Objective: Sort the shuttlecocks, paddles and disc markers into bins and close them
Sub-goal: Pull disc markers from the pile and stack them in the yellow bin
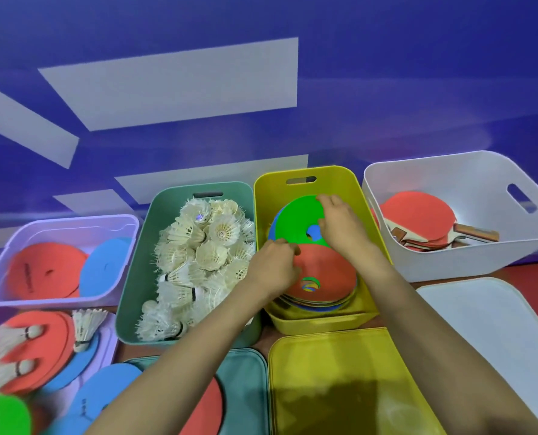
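Nearest, yellow lid (324,365) off, flat before yellow bin (352,183). Inside the bin: right hand (340,224) gripping green disc marker (296,221) at its far rim, left hand (274,271) pinching red disc marker (327,268) at the stack's left edge. Shuttlecocks (205,246) heaped alongside in green bin (142,268). Risk — green disc possibly riding up the far wall, leaving the stack too uneven for the lid to seat.

Blue backdrop (387,73) fills upper half of frame, evenly lit, faint sheen toward right. Large pale grey rectangle (179,89) upper centre; slanted pale band (26,127) upper left; smaller pale patches mid-left. Red surface (531,273) shows at right edge, mid-height. Brownish tabletop strip (125,350) lower left of centre.
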Demonstrator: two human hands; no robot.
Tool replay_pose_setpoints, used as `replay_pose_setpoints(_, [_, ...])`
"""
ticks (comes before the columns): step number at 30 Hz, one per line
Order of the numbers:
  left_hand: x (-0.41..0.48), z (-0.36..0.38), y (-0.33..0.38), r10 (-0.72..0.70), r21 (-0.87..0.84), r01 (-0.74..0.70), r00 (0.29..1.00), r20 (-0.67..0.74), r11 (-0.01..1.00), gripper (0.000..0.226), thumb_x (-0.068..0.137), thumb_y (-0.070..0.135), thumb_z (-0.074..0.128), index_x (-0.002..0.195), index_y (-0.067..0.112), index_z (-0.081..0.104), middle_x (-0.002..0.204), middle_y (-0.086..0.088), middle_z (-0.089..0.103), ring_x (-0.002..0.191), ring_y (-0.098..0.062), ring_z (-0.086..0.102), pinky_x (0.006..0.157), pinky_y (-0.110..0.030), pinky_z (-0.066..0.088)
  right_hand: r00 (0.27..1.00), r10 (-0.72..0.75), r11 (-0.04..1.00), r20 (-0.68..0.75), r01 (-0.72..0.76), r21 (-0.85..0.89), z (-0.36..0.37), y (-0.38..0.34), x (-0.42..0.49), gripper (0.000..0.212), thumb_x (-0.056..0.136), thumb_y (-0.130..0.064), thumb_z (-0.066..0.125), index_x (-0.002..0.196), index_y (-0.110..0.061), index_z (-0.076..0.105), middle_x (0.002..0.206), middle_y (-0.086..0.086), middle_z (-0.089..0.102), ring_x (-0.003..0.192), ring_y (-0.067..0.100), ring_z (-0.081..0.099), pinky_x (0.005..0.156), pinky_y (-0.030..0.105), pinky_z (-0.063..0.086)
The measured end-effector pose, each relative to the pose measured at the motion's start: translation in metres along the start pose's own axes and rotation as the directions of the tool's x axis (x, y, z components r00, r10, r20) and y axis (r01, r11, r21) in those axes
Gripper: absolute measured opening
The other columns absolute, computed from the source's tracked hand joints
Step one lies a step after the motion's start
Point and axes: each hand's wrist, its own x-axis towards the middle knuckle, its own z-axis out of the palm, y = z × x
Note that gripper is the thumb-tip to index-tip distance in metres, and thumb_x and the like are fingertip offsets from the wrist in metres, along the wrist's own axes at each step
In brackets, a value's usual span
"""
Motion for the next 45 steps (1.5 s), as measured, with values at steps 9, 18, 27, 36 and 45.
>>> replay_pose_setpoints(9, [-0.06, -0.02, -0.044, -0.098, -0.253, 0.009, 0.935, -0.342, 0.967, 0.026, 0.088, 0.021, 0.056, 0.114, 0.02, 0.063, 0.12, 0.001, 0.061, 0.115, -0.02, 0.049, 0.09, -0.028, 0.038, 0.984, -0.178, 0.981, 0.029, 0.175, 0.085, -0.008, -0.076, -0.057, 0.043, 0.091, -0.017, 0.055, 0.133, -0.015, 0.045, 0.133, 0.007, 0.049, 0.122, 0.028, 0.046, 0.098, 0.037, 0.039])
replay_pose_setpoints(18, [-0.16, -0.027, -0.163, -0.281, -0.395, 0.085, 0.836, -0.471, 0.915, 0.021, 0.083, 0.015, 0.065, 0.104, 0.018, 0.068, 0.106, -0.001, 0.067, 0.1, -0.021, 0.059, 0.084, -0.026, 0.039, 0.936, -0.351, 0.918, 0.002, 0.344, 0.198, 0.018, -0.19, -0.115, 0.035, 0.093, -0.019, 0.053, 0.128, -0.016, 0.051, 0.127, 0.003, 0.054, 0.118, 0.023, 0.049, 0.097, 0.036, 0.041])
replay_pose_setpoints(27, [-0.235, -0.018, -0.321, -0.356, -0.413, 0.175, 0.838, -0.413, 0.894, 0.024, 0.077, 0.004, 0.068, 0.1, 0.01, 0.068, 0.1, -0.01, 0.068, 0.093, -0.028, 0.061, 0.079, -0.025, 0.037, 0.886, -0.46, 0.857, 0.049, 0.429, 0.287, 0.097, -0.334, -0.138, 0.035, 0.09, -0.016, 0.056, 0.124, -0.013, 0.055, 0.122, 0.004, 0.057, 0.113, 0.022, 0.052, 0.095, 0.036, 0.044])
replay_pose_setpoints(36, [-0.27, 0.003, -0.461, -0.548, -0.424, 0.414, 0.794, -0.265, 0.805, 0.049, 0.069, 0.0, 0.068, 0.117, 0.003, 0.057, 0.125, -0.023, 0.048, 0.118, -0.039, 0.043, 0.101, -0.041, 0.033, 0.883, -0.311, 0.95, 0.351, 0.285, 0.125, 0.216, -0.423, -0.122, 0.053, 0.082, -0.012, 0.06, 0.132, -0.009, 0.043, 0.129, 0.011, 0.043, 0.117, 0.034, 0.044, 0.097, 0.044, 0.039])
replay_pose_setpoints(45, [-0.256, 0.009, -0.493, -0.607, -0.618, 0.382, 0.77, -0.198, 0.687, 0.04, 0.091, 0.007, 0.05, 0.131, 0.013, 0.046, 0.122, -0.017, 0.058, 0.107, -0.035, 0.057, 0.082, -0.037, 0.042, 0.926, -0.092, 0.981, 0.366, 0.148, -0.128, 0.258, -0.452, -0.104, 0.053, 0.089, -0.007, 0.047, 0.139, -0.014, 0.033, 0.131, 0.013, 0.042, 0.122, 0.032, 0.039, 0.096, 0.04, 0.035])
